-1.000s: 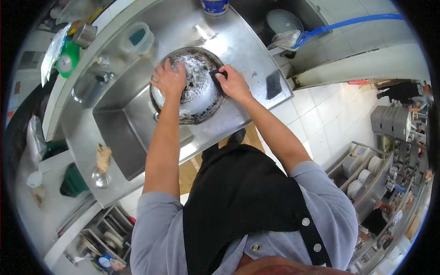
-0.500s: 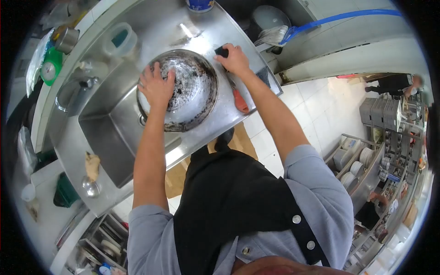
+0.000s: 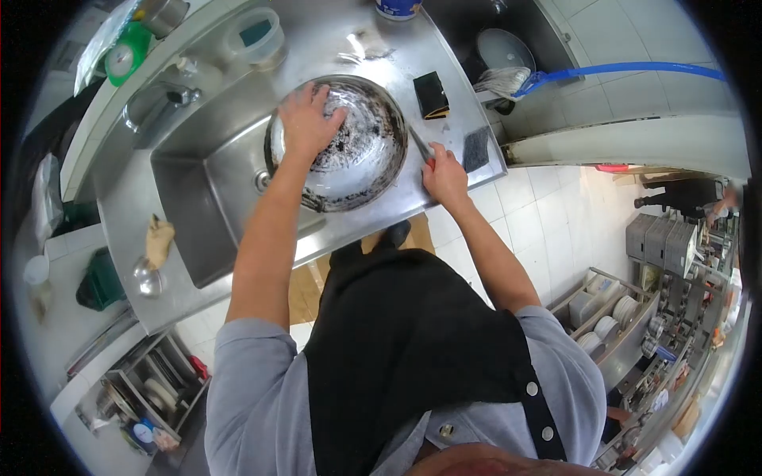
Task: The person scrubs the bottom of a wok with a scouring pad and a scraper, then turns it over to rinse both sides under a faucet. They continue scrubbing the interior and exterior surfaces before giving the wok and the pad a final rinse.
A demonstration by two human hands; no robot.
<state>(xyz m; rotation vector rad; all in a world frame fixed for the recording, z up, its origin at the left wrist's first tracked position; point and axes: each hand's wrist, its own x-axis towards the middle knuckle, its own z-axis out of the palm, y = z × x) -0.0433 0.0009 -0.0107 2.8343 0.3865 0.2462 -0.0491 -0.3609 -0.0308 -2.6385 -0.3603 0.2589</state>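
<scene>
A large round metal pan (image 3: 361,170) with dark burnt patches lies on the steel counter and overlaps the sink's right edge. My left hand (image 3: 308,123) rests on its upper left part, fingers spread. Just right of the pan, my right hand (image 3: 444,176) is closed round the handle of a scraper-like tool (image 3: 420,143), whose narrow metal part points up and left beside the rim. A black sponge or block (image 3: 431,95) lies above that hand, and a dark grey scouring pad (image 3: 476,149) sits to its right.
The steel sink (image 3: 226,182) is at the left, with a faucet (image 3: 182,95) behind it. A clear plastic tub (image 3: 258,40) stands at the back. A glove (image 3: 159,240) lies at the left. A blue hose (image 3: 619,70) runs at the upper right. Another person (image 3: 686,198) is far right.
My right hand has let go of the black block, moved down and taken hold of the tool's handle. My left hand remains spread on the pan. The camera view has shifted.
</scene>
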